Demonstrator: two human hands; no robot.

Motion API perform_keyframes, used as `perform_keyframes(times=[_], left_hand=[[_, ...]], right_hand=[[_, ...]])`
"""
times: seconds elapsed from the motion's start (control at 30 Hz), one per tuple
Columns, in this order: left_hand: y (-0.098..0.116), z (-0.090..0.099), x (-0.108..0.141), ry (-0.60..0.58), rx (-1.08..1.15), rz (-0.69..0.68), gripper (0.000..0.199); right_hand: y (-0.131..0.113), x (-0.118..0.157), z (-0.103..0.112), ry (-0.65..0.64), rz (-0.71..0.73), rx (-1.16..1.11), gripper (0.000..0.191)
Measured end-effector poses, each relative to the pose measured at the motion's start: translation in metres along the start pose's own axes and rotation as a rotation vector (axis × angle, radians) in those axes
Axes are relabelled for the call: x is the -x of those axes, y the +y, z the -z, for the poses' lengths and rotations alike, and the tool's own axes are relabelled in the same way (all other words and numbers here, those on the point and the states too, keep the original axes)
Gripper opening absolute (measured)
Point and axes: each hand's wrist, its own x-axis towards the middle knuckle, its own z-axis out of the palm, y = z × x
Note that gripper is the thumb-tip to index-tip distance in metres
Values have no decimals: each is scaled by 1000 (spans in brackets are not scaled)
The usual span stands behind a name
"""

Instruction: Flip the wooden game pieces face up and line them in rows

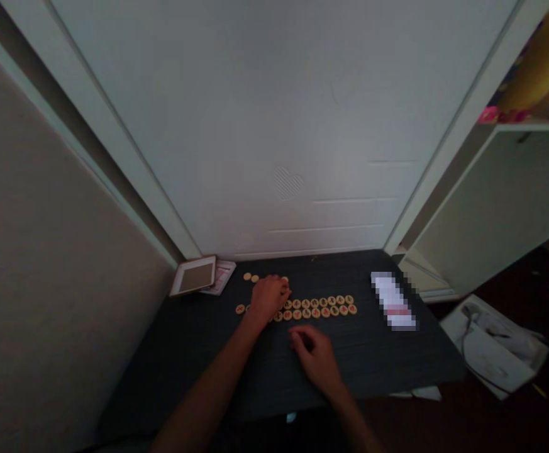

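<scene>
Round wooden Chinese chess pieces with red and dark characters lie in two close rows across the dark table. My left hand reaches over the left part of these rows, its fingers bent together around what looks like a Chinese chess piece; the palm hides several others. Just beyond its fingertips is a blank-looking piece, and two more pale pieces lie farther left. Nearer me, my right hand rests below the rows with fingers curled and thumb drawn in; nothing shows in it.
At the back left corner a shallow box or lid lies over a printed sheet or booklet. A blurred-out, phone-like object lies on the right of the table. A white panel stands behind; a white box with cables is on the floor.
</scene>
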Motion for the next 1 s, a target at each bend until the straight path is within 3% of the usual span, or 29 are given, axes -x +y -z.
perform_keyframes(times=[0.4,0.6,0.8,1.0], left_hand=[[4,0,-3,23,31,53,8],[4,12,4,81,145,50,16],[4,23,48,198,603,-25,14],[9,-2,111,179,881,69,20]], right_hand=[[-6,-1,1,29,33,12,26],[-6,0,1,54,48,26,28],[0,-1,1,70,29,19,27],[4,0,-1,74,67,18,25]])
